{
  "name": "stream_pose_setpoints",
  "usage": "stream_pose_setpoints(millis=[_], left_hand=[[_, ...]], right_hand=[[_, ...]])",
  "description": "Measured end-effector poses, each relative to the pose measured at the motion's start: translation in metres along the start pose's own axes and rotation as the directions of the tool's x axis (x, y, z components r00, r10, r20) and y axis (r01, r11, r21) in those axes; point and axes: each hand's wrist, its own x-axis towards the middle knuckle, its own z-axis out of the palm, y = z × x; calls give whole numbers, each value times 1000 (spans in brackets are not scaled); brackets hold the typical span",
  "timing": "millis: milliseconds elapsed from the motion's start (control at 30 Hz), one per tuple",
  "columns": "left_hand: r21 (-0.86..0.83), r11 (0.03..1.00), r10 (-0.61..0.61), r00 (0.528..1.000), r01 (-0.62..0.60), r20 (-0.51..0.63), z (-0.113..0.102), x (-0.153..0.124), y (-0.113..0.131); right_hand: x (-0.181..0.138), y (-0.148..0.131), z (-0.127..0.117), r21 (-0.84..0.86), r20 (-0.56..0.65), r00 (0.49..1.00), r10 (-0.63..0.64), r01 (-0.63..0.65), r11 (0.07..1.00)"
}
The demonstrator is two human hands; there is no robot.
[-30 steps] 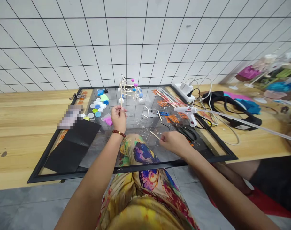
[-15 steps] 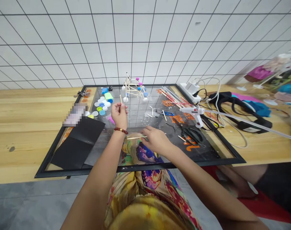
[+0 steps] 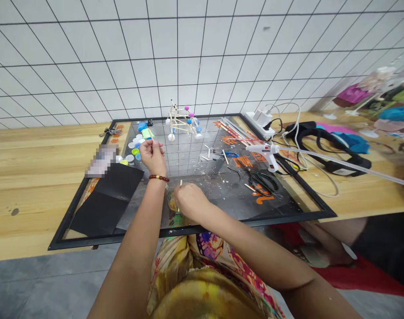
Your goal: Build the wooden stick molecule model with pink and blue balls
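Observation:
My left hand (image 3: pixel 153 156), with a beaded bracelet at the wrist, pinches a short wooden stick (image 3: pixel 151 133) that points up past the fingertips. My right hand (image 3: pixel 192 201) is lower down, near the front of the glass-topped board (image 3: pixel 188 173). Its fingers are closed on another wooden stick (image 3: pixel 181 182), whose ends poke out above and below them. Beyond both hands stands a small frame of sticks (image 3: pixel 180 129) joined by white, blue and pink balls. Small tubs of coloured clay (image 3: pixel 135 151) sit just left of my left hand.
At right lie a white glue gun (image 3: pixel 266 155), black scissors (image 3: pixel 264 183), blue-handled pliers (image 3: pixel 233 154) and long sticks (image 3: pixel 237 134). A power strip (image 3: pixel 260 125) with cables is behind them. Black paper (image 3: pixel 108 199) covers the left side. Another person's legs (image 3: pixel 331 241) show at lower right.
My right hand has moved left and closed around the stick, which has turned from lying crosswise to pointing away from me. My left hand still holds its stick, and the view has shifted slightly.

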Motion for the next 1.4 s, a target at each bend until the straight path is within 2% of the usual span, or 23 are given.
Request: stream_pose_setpoints(millis=[67,233,300,367,533,600,667,733,833,933,1033,1233,1300,1400], left_hand=[[4,1000,-12,1000,12,6,0,-1,-1],[22,999,-41,998,40,38,2,-7,-2],[28,998,-53,997,51,50,3,-8,-2],[28,998,-56,997,55,59,4,-10,-2],[34,998,-50,996,48,71,3,-12,-2],[42,998,-49,996,46,73,3,-11,-2],[44,998,-44,996,41,75,3,-11,-3],[44,998,-41,997,38,71,3,-11,-3],[48,997,-58,996,55,66,4,-12,-2],[46,995,-91,994,89,60,5,-14,-3],[40,994,-103,993,101,53,5,-15,-4],[54,997,-52,996,48,71,4,-14,-5],[55,998,-47,997,43,63,4,-13,-4],[41,998,-46,998,44,53,4,-13,-2]], right_hand=[[7,19,-3,-22,5,995,104,-104,994],[9,100,-23,-80,-33,937,346,-348,934],[6,116,-28,-88,-44,914,403,-406,910],[9,110,-27,-79,-55,912,407,-411,908],[47,48,-17,0,-55,961,270,-270,963],[66,38,-18,25,-58,963,263,-262,965],[78,49,-22,36,-58,949,310,-308,951],[81,73,-27,33,-63,920,386,-385,923],[74,112,-34,13,-72,879,471,-471,882],[66,133,-39,-8,-91,855,510,-513,858],[70,119,-40,3,-96,863,496,-498,867],[114,40,-30,100,-87,959,269,-261,960],[126,34,-29,111,-89,960,265,-254,961],[128,57,-31,87,-82,935,344,-337,937]])
